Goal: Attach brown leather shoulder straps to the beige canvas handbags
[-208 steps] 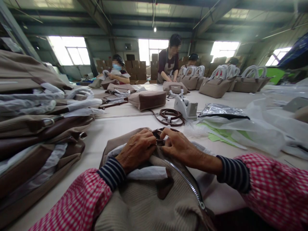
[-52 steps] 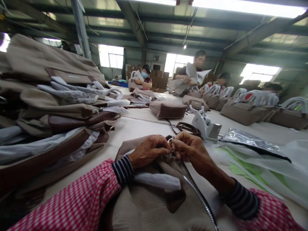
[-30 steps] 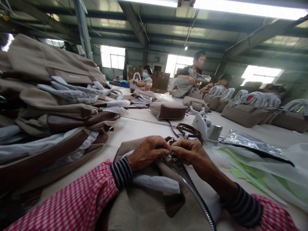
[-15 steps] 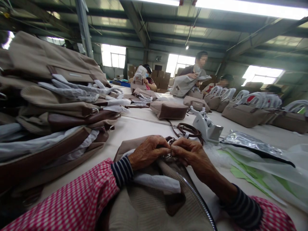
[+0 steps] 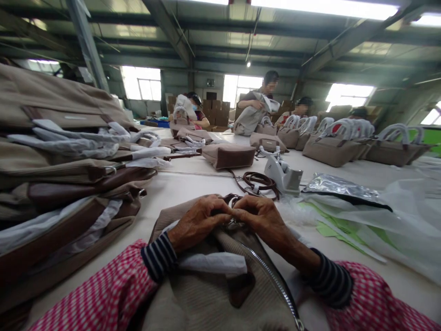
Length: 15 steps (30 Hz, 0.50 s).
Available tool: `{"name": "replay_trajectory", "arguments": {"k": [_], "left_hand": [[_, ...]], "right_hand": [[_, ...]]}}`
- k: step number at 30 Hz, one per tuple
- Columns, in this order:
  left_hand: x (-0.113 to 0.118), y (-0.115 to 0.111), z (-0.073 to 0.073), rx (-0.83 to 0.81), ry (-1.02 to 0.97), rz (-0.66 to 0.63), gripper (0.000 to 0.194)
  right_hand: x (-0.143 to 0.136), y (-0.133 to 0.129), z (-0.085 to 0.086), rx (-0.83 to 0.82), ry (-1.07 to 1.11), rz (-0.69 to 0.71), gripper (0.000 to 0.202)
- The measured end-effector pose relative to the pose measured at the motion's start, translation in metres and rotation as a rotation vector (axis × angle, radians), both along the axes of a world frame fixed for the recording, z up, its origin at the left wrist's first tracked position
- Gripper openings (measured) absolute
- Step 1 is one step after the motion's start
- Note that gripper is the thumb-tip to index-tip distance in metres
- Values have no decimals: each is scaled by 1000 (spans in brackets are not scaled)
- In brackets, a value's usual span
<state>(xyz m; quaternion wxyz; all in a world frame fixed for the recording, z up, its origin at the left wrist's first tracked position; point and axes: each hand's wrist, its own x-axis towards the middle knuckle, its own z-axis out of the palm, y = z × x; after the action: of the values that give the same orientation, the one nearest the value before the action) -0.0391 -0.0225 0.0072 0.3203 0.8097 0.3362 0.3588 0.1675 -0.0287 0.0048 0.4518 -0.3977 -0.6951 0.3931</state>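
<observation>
A taupe ribbed handbag (image 5: 203,294) lies in front of me, its metal zipper (image 5: 272,273) curving down the right side. A handle (image 5: 215,264) wrapped in white paper rests across it, with a dark brown leather tab (image 5: 241,289) at its end. At the bag's far end, my left hand (image 5: 198,220) and my right hand (image 5: 262,217) meet, thumbs and fingers pinched around a small metal ring (image 5: 234,201). The fingertips hide part of this hardware. Just beyond them lies a coiled brown strap (image 5: 260,181).
Stacked handbags (image 5: 65,170) crowd the left side. A white tape dispenser (image 5: 284,174), a silvery plastic pouch (image 5: 344,186) and green sheets (image 5: 341,234) under clear film lie to the right. Beyond are a taupe bag (image 5: 229,156), several standing bags (image 5: 330,149) and co-workers (image 5: 257,103).
My view has turned slightly right, so the scene sits further left. Both hands remain pinched at the same end of the bag, the right fingers now closer to the left ones.
</observation>
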Motion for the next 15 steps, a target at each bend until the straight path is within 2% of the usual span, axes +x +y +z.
{"name": "replay_trajectory", "arguments": {"k": [4,10,15], "left_hand": [[3,-1,0,30,33,52,18],[5,-1,-11,104,114,113,18],[3,-1,-13,72,152,127,17]], "right_hand": [[-1,-1,-3,8,9,-40,15],[-10,-3,-12,-8,61,-78,20],[-17,-6,-19,73,9,-100,23]]}}
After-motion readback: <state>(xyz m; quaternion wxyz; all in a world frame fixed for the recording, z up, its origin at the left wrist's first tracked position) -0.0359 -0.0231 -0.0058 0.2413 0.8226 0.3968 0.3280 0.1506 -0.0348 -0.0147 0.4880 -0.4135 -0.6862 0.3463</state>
